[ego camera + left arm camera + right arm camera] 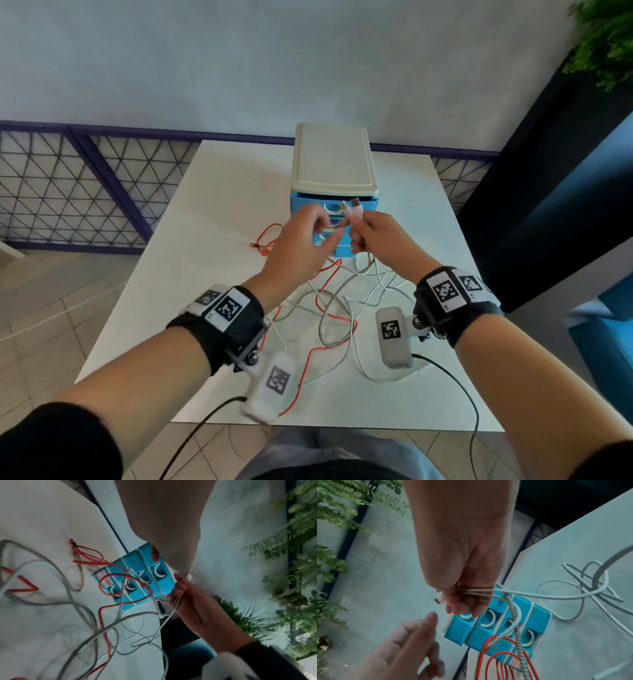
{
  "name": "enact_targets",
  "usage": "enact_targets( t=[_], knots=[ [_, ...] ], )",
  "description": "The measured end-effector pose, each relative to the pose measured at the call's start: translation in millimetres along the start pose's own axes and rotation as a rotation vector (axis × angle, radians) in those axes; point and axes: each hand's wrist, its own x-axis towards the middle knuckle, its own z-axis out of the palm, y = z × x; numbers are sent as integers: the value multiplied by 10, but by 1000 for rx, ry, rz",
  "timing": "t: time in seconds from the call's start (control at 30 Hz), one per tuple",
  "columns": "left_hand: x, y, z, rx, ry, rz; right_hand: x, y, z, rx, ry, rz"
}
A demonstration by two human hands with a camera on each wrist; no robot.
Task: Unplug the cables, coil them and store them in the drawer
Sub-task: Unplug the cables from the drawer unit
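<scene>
Cables [354, 219] (white and braided, plugs upward) gripped in right hand [378, 236]. Left hand [301, 246] released, fingers relaxed. Drawer unit [334, 171] toward table [212, 212] far edge.

surface: white table [212, 274] | on it: blue drawer unit [334, 192], tangled red cable [320, 298], white cables [373, 291]
</scene>
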Motion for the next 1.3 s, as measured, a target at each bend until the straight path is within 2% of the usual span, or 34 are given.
enact_targets(
  t=[0.1,0.2,0.23,0.3,0.43,0.47,0.53,0.63,0.73,0.87,0.97,1.07,1.13,1.2,1.3],
  knots=[
    [-183,-73,121,300,-316,7,-4,-28,-47,175,-26,24],
    [-295,-120,328,531,-457,17,6,-33,-72,233,-29,58],
    [-281,-101,357,496,-484,2,15,-17,-91,226,-20,55],
    [-198,-76,331,262,-568,-103,20,33,-159,206,12,37],
    [-31,-186,21,-70,-778,-269,36,130,-357,143,148,27],
    [-29,-249,-74,-160,-796,-338,41,154,-404,122,183,28],
    [-52,-399,-252,-272,-726,-475,50,208,-500,67,242,35],
    [-117,-612,-484,-159,-562,-552,52,277,-604,19,297,63],
    [-152,-689,-554,-125,-551,-601,63,276,-579,48,299,101],
    [-47,-402,-432,-518,-489,-761,71,188,-434,165,202,194],
    [11,-125,-346,-675,-472,-692,31,102,-298,268,54,259],
    [-22,44,-289,-613,-556,-533,-25,24,-189,307,-81,306],
    [-47,99,-255,-551,-651,-478,-43,-6,-162,403,-152,310],
    [-77,118,-213,-491,-738,-461,-61,-60,-141,547,-168,301],
    [-154,100,-156,-427,-792,-496,-70,-149,-111,731,-117,288]
  ],
)
